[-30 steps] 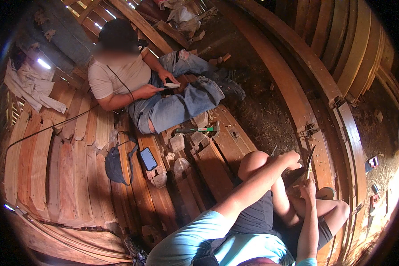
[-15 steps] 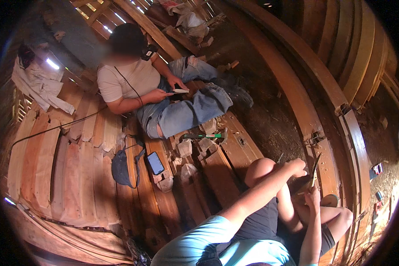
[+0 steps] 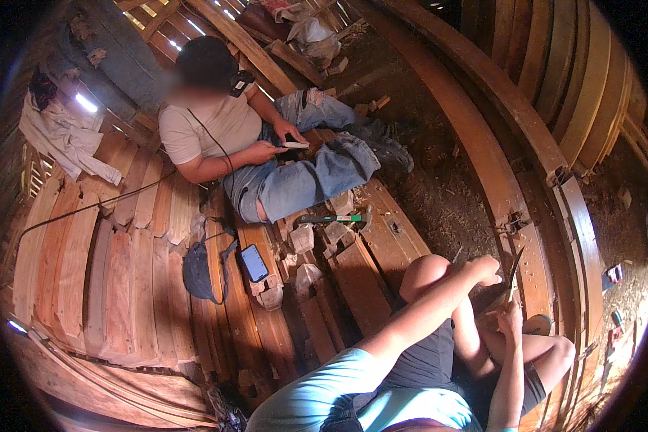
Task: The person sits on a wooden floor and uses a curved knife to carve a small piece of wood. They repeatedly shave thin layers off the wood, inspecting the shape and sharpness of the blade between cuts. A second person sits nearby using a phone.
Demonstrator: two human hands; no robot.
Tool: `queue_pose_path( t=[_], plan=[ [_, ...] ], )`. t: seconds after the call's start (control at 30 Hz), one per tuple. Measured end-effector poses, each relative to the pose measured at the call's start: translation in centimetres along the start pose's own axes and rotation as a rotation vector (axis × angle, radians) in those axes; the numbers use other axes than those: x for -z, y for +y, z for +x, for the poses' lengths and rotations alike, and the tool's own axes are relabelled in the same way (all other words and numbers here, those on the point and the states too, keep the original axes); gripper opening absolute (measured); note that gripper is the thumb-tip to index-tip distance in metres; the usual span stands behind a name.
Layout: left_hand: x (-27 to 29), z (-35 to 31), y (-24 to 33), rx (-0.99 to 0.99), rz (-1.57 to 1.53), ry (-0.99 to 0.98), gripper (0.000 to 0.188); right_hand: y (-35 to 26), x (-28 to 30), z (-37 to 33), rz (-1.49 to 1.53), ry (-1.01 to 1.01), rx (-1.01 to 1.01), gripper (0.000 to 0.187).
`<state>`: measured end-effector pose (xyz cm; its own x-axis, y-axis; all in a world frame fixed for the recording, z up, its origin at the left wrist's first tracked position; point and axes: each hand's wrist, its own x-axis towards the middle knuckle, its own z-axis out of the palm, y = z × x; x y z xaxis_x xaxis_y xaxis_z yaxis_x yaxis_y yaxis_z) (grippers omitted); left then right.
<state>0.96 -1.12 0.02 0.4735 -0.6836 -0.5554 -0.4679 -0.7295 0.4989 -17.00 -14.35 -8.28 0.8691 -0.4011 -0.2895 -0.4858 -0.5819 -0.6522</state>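
Note:
At the lower right, my right hand (image 3: 510, 319) is closed round a knife-like tool (image 3: 514, 273) with a dark, pointed blade and a pale lower part. Its tip points up and away from me. My left hand (image 3: 487, 271) is held just left of the blade, above my bent knees, its fingers curled. Whatever lies inside those fingers is hidden. A thin pointed piece (image 3: 458, 253) shows beyond my left knee; I cannot tell what it belongs to. Just right of my right hand is a small round object (image 3: 538, 325), by the long wooden beam (image 3: 534, 268).
Another person (image 3: 212, 133) sits at the upper left, holding a small flat object (image 3: 295, 145). On the planks lie a green-and-black handled hammer (image 3: 338, 218), a phone (image 3: 253, 263) and a dark bag (image 3: 203, 270). Curved timbers (image 3: 576, 86) stand at the far right.
The whole view has shifted slightly. The blade in my right hand has tilted a little to the right; both hands stay in nearly the same place.

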Motion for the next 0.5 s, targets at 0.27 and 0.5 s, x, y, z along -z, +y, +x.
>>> queue_pose_path(
  t=[0.27, 0.5],
  plan=[
    [-0.4, 0.2, -0.2, -0.078, 0.011, 0.084, 0.041, -0.5, 0.4, -0.2, -0.002, 0.013, -0.002, 0.023],
    [-1.0, 0.7, -0.8, -0.103, 0.029, 0.098, 0.042, -2.1, 1.0, -0.7, 0.019, 0.008, -0.021, 0.025]
  ],
)
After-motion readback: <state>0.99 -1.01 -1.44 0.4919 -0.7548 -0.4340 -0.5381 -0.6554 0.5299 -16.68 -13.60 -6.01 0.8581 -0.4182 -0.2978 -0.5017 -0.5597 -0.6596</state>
